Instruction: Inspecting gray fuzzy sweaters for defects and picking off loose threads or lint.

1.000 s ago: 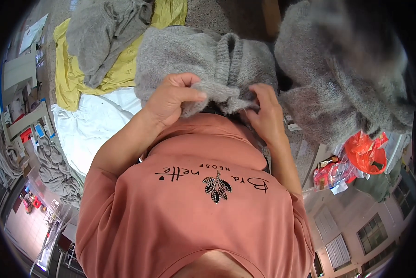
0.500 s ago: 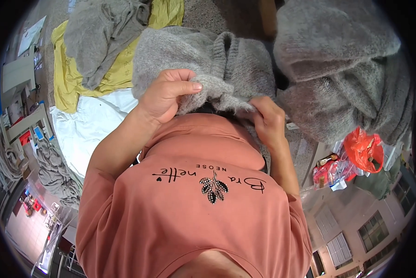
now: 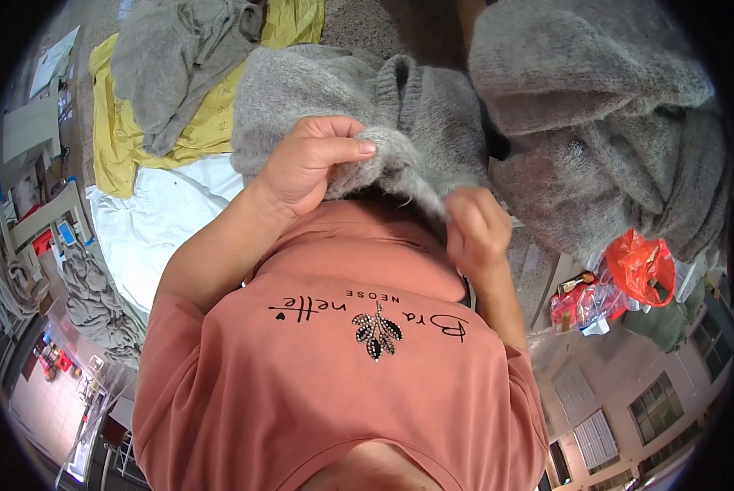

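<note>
A fuzzy grey knit sweater [image 3: 301, 86] lies bunched across my lap, its ribbed band standing up in a fold near the middle. My left hand [image 3: 314, 162] pinches a gathered part of the knit, thumb on top and pointing right. To the right, my right hand [image 3: 479, 227] is closed with its fingers curled at the end of a narrow, stretched strip of the same sweater. The strip runs slanting between the two hands. What lies inside the right fingers is hidden, and that hand is slightly blurred.
Another grey knit garment [image 3: 183, 69] rests on a yellow sack [image 3: 113, 159] at the far left, beside a white sheet [image 3: 175, 217]. A tall heap of grey knits [image 3: 588, 74] stands at the right. Below it are a red plastic bag [image 3: 637, 266] and clear packets.
My right hand has moved a little down and right, drawing the strip of knit tighter and more slanted. My left hand has shifted slightly right with its pinch kept.
</note>
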A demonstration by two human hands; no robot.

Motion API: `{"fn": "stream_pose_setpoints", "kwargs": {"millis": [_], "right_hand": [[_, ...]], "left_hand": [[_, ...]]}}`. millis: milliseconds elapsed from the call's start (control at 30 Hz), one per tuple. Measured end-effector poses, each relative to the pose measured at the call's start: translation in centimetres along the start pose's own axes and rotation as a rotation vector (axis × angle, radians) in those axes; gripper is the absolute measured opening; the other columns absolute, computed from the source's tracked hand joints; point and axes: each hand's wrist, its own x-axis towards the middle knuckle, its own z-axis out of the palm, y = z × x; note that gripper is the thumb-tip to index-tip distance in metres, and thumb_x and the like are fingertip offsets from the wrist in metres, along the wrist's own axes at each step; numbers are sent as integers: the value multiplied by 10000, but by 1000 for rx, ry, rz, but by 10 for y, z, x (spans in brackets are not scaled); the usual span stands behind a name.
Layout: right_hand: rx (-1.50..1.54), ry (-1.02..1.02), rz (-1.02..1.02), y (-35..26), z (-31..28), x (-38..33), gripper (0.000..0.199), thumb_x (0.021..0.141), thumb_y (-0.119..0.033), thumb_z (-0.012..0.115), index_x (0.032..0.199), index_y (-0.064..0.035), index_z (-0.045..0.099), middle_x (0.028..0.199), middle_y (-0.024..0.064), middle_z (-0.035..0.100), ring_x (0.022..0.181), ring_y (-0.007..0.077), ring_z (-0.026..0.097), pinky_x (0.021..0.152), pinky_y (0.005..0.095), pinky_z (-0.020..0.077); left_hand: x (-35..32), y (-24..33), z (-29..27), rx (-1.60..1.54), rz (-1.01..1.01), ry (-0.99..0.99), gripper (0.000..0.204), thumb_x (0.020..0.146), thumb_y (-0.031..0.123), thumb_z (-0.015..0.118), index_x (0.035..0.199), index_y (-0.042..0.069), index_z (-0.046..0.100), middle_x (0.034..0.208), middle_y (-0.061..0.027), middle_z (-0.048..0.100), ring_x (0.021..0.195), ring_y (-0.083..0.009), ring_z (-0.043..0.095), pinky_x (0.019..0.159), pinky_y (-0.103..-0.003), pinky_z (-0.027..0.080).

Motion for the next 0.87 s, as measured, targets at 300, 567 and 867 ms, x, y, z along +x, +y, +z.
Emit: {"fn": "stream_pose_setpoints", "kwargs": {"millis": [300, 567, 867], "right_hand": [[10, 86, -478, -16, 20, 29, 204, 588, 9, 579, 789, -7, 551, 735, 99, 572, 503, 171, 503, 407, 267, 381], [103, 86, -291, -9, 27, 32, 226, 559, 69, 573, 771, -5, 550, 783, 106, 576, 551, 206, 521, 455, 277, 413], [542, -154, 44, -3, 28, 37, 299, 513, 137, 462, 763, -8, 539, 929, 145, 575, 714, 249, 547, 610, 269, 430]], "left_hand": [[0, -15, 14, 228, -78, -40, 90, 766, 50, 620, 683, 19, 601, 604, 36, 526, 514, -17, 425, 438, -172, 325], [-6, -13, 0, 282, -43, -113, 45, 740, -36, 604, 767, -3, 590, 679, 20, 556, 592, -21, 477, 512, -174, 387], [-12, -12, 7, 525, 139, -25, 157, 734, -66, 593, 886, -29, 608, 764, -13, 604, 668, -38, 529, 563, -175, 422]]}}
